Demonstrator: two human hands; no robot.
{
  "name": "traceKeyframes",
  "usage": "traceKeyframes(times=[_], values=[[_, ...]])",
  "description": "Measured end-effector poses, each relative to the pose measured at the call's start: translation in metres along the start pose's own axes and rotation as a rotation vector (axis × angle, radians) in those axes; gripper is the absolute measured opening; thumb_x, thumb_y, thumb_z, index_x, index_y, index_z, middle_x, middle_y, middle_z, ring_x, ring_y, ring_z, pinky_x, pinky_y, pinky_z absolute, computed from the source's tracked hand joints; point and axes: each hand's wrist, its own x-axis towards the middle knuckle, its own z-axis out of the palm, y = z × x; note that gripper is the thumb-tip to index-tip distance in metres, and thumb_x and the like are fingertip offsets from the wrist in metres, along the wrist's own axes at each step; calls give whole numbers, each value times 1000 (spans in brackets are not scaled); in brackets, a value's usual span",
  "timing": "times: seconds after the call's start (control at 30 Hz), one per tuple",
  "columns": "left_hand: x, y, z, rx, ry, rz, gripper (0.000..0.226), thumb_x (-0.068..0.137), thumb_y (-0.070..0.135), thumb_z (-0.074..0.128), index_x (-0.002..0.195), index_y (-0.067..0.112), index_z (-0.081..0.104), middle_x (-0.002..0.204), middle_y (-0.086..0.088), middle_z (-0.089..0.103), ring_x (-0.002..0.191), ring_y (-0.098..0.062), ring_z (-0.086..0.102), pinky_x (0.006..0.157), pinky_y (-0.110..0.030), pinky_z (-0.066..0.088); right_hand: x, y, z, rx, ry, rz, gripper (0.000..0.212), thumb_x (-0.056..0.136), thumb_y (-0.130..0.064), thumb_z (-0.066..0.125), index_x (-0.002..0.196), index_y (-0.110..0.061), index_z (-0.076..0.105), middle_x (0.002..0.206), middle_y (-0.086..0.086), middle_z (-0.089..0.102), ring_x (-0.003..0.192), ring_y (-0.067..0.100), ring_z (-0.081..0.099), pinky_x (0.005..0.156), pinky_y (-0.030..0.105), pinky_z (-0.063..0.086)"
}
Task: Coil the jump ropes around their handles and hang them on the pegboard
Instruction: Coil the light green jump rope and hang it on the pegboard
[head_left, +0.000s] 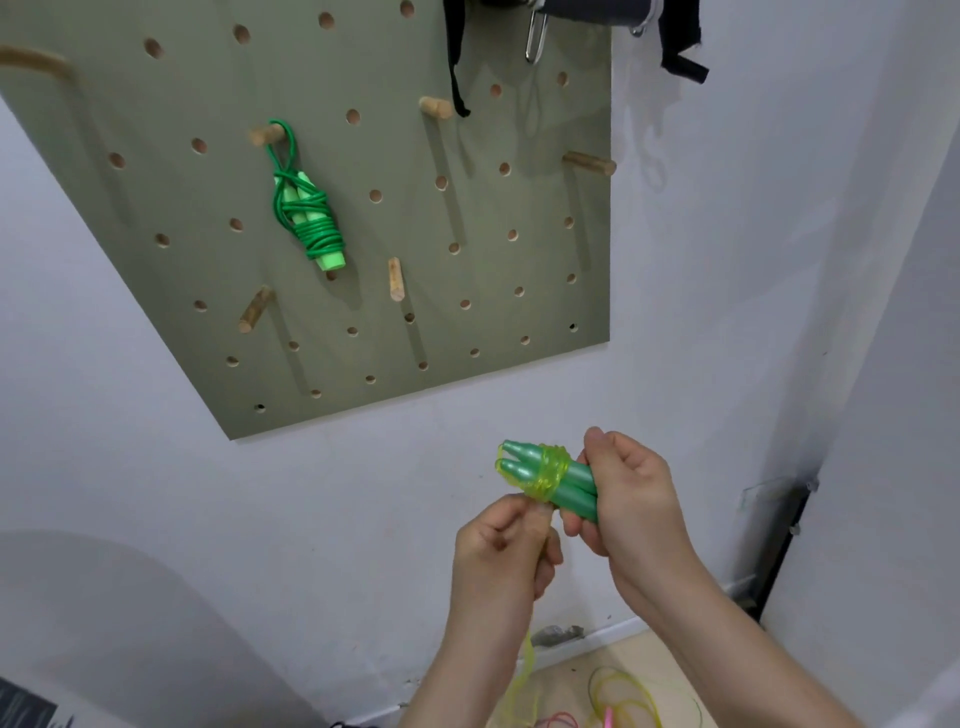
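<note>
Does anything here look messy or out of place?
Only the floor: loose yellow rope lies in tangled loops beside a pink strand. The hung green rope tilts slightly on its peg.

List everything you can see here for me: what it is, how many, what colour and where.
pegboard: one, grey-green, on the white wall
wooden pegs: six or so in view, light wood, stuck in the pegboard
coiled jump rope: one, green, hanging from a peg
handles: two, green, side by side in the right hand
yellow rope: one, clear yellow, partly wound round the handles, the rest trailing to the floor
pink rope: a bit shows, pink, on the floor at the bottom edge
black strap: one, black, hanging at the top of the pegboard
metal clip: one, silver, top edge
left hand: pinches the yellow rope just below the handles
right hand: grips the handles
</note>
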Motion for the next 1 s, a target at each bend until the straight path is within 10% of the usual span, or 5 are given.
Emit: traceKeyframes(times=[0.33, 0.43, 0.57, 0.7, 1.0], values=[[-17, 10, -32, 1574, 3, 632, 26, 88, 37, 41, 72, 23, 56, 43, -1, 52, 37, -19, 51, 40, -25, 28, 8, 15, 14, -681, 95, -413, 39, 99, -35, 36, 63, -20, 29, 50, 1, 39, 50, 31, 45, 52, 46, 42], [-22, 35, -46, 1608, -60, 563, 23, 97, 40, 37, 82, 24, 46, 74, -3, 64, 70, -24, 60, 59, -31, 39, 7, 7, 15, -941, -8, -405, 37, 101, -33, 32, 68, -16, 33, 57, 3, 45, 58, 30, 46, 56, 41, 39], [-23, 48, -59, 1718, -257, 697, 24, 73, 37, 76, 64, 24, 57, 49, 3, 52, 41, -18, 50, 38, -22, 36, 4, 3, 18, -1241, -197, -378, 37, 102, -35, 28, 70, -18, 30, 63, 1, 46, 63, 30, 47, 57, 34, 31], [-26, 50, -61, 1675, -358, 788, 18, 78, 30, 68, 95, 28, 60, 52, 5, 53, 43, -20, 49, 39, -27, 41, -1, 1, 13, -1325, -371, -383, 38, 101, -35, 30, 68, -18, 32, 63, 2, 47, 59, 25, 45, 49, 35, 27], [-24, 36, -62, 1667, -455, 906, 20, 79, 32, 74, 68, 23, 60, 54, 8, 51, 42, -16, 51, 39, -25, 41, -11, 7, -3, -1421, -453, -412, 38, 102, -36, 29, 69, -18, 30, 62, 1, 42, 57, 26, 41, 51, 36, 25]])
